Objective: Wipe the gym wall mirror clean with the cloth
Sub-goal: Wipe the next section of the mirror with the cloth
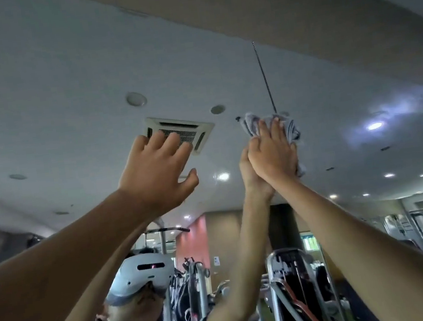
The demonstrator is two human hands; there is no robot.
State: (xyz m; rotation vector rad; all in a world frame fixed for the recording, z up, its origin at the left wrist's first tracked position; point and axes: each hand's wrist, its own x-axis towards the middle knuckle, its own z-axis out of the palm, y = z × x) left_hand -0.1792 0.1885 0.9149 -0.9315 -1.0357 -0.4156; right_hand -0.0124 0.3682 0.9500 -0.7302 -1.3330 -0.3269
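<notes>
Head view, looking up: both bare forearms rise from the bottom edge toward the mirror [58,93]. The left hand [156,175] is held flat toward the glass, its fingers [173,143] straight and a little apart, thumb out to the side; it holds nothing, and I cannot tell whether the palm touches the glass. The right hand [273,155] is higher and to the right, its fingers [277,128] straight and close together, pressing the cloth [292,130] against the mirror. The grey, crumpled cloth sticks out above the fingertips and down the hand's right side. The hand's reflection meets it from the left, wrist to wrist. A thin dark seam [263,74] runs up the glass from just above the cloth. Farther back, in the reflection, are a person wearing a white headset [139,276], grey gym machines [294,283], a square ceiling vent [183,131] behind the left fingertips, and round ceiling lights [374,126].
</notes>
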